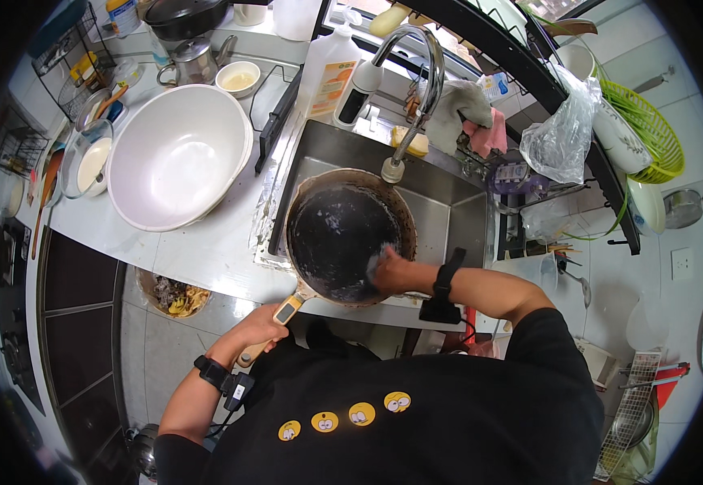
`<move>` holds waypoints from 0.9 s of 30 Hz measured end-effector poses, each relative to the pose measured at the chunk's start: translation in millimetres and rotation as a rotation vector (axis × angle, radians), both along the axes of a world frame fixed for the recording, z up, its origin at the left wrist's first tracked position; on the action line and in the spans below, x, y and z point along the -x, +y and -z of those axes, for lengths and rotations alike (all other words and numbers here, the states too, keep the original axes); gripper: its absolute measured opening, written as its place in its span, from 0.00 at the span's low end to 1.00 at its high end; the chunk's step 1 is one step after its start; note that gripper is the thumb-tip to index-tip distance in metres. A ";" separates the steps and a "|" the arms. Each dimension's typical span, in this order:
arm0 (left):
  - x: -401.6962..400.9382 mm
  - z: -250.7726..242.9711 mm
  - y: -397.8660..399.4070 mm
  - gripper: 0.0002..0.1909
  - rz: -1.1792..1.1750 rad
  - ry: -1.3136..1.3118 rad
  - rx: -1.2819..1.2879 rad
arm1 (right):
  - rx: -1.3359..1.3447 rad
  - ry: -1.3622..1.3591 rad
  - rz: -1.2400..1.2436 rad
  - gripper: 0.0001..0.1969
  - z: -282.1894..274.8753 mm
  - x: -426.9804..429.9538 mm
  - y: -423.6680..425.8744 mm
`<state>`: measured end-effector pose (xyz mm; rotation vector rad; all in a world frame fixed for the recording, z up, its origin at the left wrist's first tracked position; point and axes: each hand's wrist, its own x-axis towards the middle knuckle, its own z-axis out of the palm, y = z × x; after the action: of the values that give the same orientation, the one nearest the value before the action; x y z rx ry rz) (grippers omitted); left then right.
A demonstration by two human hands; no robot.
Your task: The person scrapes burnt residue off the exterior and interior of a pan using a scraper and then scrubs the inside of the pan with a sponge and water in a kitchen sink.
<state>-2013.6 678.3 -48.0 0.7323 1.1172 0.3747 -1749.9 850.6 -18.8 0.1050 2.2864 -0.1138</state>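
Observation:
A dark frying pan (342,233) with a pale, stained rim lies over the left part of the steel sink (469,224), its handle pointing towards my body. My left hand (263,327) is closed around the tan handle. My right hand (392,271) is inside the pan at its lower right, fingers curled on a greyish scrubber (378,262) that touches the pan's surface; the scrubber is blurred and partly hidden by the fingers. The faucet head (393,170) hangs just over the pan's upper right rim. Whitish streaks and wet patches mark the black surface.
Left of the sink stands a large white basin (178,157), with a glass bowl (87,159) beyond it. A large plastic bottle (331,66) and a yellow sponge (410,142) are behind the sink. A black rack (582,133) overhangs the right side. An open waste bin (178,297) stands below the counter.

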 end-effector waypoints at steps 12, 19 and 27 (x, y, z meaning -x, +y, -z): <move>-5.5 -1.4 2.0 0.22 0.018 0.000 0.018 | 0.474 0.599 0.945 0.09 91.6 117.7 41.9; -5.4 -7.5 0.7 0.23 -0.005 0.010 0.025 | -0.131 0.602 1.096 0.16 51.9 105.8 65.5; -5.3 -6.2 4.0 0.22 0.009 0.003 0.017 | -0.321 0.742 0.168 0.27 78.0 72.3 70.6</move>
<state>-2008.3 682.2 -41.8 0.7226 1.1183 0.3558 -1822.1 921.2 -96.8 0.4915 3.0181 0.1584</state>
